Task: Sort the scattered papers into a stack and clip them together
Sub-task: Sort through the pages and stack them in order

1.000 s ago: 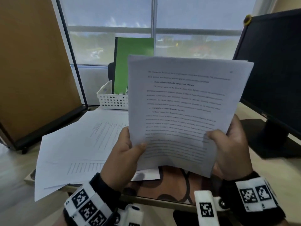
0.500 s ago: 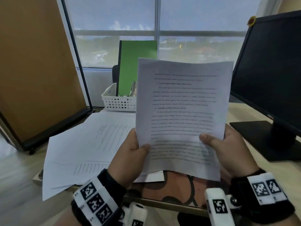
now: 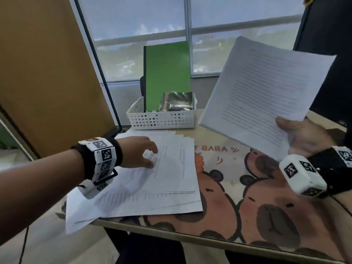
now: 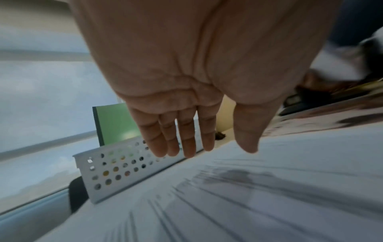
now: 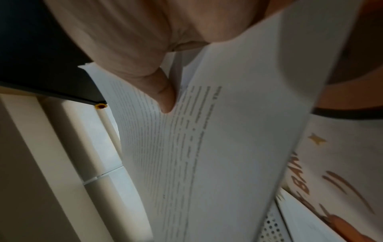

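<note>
While the loose papers (image 3: 144, 180) lie fanned in an untidy heap on the left part of the surface (image 3: 238, 221), their long edges running roughly away from the person and one corner hanging over the near edge, the left hand (image 3: 140, 152) is plainly the nearer one: it reaches over the top sheet with fingers relaxed and spread, gripping nothing, and whether the fingertips touch the paper I cannot tell. The heap sits directly beneath and just ahead of that hand, so I judge the coming move to be a gather or slide from this side. The right hand (image 3: 304, 138) is well apart, raised to the right, pinching the lower corner of the gathered stack (image 3: 266, 92), thumb on top, which tilts up toward the window. Behind the heap stands a white perforated basket (image 3: 162, 119) with a green folder (image 3: 167, 73) upright in it. I see no clip anywhere.
</note>
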{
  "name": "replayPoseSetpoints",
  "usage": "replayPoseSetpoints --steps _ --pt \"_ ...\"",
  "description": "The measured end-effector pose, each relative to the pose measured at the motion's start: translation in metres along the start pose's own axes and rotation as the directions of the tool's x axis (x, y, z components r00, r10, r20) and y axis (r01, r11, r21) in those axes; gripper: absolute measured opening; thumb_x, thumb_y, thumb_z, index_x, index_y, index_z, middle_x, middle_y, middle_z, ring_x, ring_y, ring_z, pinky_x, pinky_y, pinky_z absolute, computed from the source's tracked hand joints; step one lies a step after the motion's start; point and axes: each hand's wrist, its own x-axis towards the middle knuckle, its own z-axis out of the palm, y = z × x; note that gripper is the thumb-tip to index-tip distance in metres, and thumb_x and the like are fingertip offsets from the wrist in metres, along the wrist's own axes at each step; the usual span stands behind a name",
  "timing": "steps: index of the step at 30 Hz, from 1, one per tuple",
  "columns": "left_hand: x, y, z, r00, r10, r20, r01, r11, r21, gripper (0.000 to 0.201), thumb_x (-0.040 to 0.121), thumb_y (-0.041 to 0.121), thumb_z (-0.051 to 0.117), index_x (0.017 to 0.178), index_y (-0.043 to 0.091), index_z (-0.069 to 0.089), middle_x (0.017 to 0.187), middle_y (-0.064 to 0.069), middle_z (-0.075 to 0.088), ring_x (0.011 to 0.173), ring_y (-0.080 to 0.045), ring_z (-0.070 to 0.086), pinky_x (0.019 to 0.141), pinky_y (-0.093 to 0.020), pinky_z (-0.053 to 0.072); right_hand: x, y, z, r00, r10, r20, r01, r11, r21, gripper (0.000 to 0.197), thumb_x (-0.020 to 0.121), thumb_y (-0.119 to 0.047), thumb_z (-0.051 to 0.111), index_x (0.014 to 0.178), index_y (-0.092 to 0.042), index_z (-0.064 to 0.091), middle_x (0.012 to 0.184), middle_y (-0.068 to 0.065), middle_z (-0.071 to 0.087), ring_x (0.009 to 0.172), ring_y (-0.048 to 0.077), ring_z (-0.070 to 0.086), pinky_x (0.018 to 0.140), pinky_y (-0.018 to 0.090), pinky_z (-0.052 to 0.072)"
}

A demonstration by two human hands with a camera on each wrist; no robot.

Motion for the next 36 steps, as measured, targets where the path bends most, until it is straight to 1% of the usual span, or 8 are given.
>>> replayPoseSetpoints --steps 3,7,12,14,17,24,31,36 --pt "0.035 -0.004 -0.011 1.000 -0.010 -0.014 0.011 0.998 0.068 0.047 0.101 0.046 0.060 0.144 0.027 0.055 0.146 0.003 0.055 0.132 -0.021 0.054 0.113 -0.039 0.044 0.000 0.006 -0.004 0.994 0.109 0.019 -0.110 0.993 0.034 0.050 0.107 -0.026 0.035 0.095 -0.017 0.082 0.102 0.009 0.078 0.079 0.025 0.077 0.057 0.042 0.062" --pt "0.085 -0.003 -0.024 0.996 -0.058 -0.071 0.058 0.998 0.002 0.043 0.107 0.017 0.051 0.149 0.019 0.052 0.152 -0.002 0.056 0.138 -0.023 0.053 0.117 -0.038 0.040 0.006 0.015 -0.002 0.993 0.119 0.023 -0.119 0.992 0.031 0.037 0.107 -0.020 0.037 0.123 -0.017 0.070 0.116 0.013 0.072 0.083 0.027 0.076 0.057 0.046 0.062" --pt "0.112 0.004 -0.023 0.983 -0.136 0.127 0.138 0.990 -0.010 0.086 0.085 0.044 0.082 0.158 0.024 0.041 0.152 0.001 0.055 0.138 -0.024 0.053 0.115 -0.036 0.041 0.013 0.022 0.000 0.997 0.073 0.040 -0.075 0.997 0.036 0.051 0.109 -0.016 0.033 0.100 -0.023 0.082 0.118 0.011 0.074 0.094 0.028 0.075 0.086 0.053 0.055" --pt "0.114 0.001 -0.024 0.979 -0.151 0.136 0.156 0.988 -0.021 0.082 0.081 0.045 0.086 0.152 0.024 0.049 0.145 0.001 0.060 0.131 -0.024 0.057 0.109 -0.034 0.046 0.013 0.021 -0.001 0.996 0.085 0.022 -0.086 0.995 0.052 0.050 0.109 -0.016 0.033 0.101 -0.022 0.082 0.119 0.010 0.073 0.091 0.026 0.076 0.083 0.051 0.058" --pt "0.114 0.001 -0.024 0.981 -0.168 0.098 0.173 0.984 -0.047 0.074 0.078 0.042 0.088 0.142 0.021 0.058 0.137 -0.002 0.063 0.124 -0.026 0.059 0.100 -0.033 0.048 0.012 0.017 -0.001 0.997 0.082 -0.004 -0.082 0.993 0.088 0.038 0.107 -0.015 0.037 0.135 -0.016 0.064 0.130 0.014 0.068 0.093 0.025 0.076 0.070 0.045 0.064" --pt "0.103 -0.009 -0.041 0.988 -0.145 -0.059 0.146 0.989 0.026 0.044 0.090 0.039 0.077 0.123 0.011 0.070 0.108 -0.003 0.070 0.101 -0.025 0.062 0.094 -0.034 0.049 0.010 0.016 0.002 0.998 0.058 -0.036 -0.056 0.997 0.054 0.041 0.108 -0.017 0.037 0.145 -0.016 0.053 0.140 0.015 0.061 0.108 0.026 0.069 0.079 0.046 0.058" --pt "0.045 -0.049 -0.109 0.920 -0.268 -0.286 0.171 0.931 -0.321 0.026 0.101 0.036 0.065 0.119 0.018 0.066 0.106 -0.002 0.069 0.096 -0.022 0.063 0.093 -0.034 0.045 0.013 0.018 -0.003 1.000 0.017 -0.020 -0.016 0.999 0.049 0.040 0.108 -0.014 0.037 0.143 -0.017 0.055 0.139 0.013 0.063 0.113 0.028 0.068 0.082 0.044 0.060" --pt "0.014 -0.067 -0.137 0.807 -0.464 -0.367 0.023 0.644 -0.764 0.015 0.092 0.037 0.077 0.105 0.028 0.075 0.106 -0.006 0.077 0.097 -0.032 0.072 0.097 -0.051 0.056 0.004 0.015 0.004 0.990 0.033 0.137 -0.047 0.993 0.104 0.053 0.109 -0.013 0.031 0.104 -0.027 0.082 0.124 0.011 0.072 0.106 0.028 0.073 0.081 0.047 0.062"
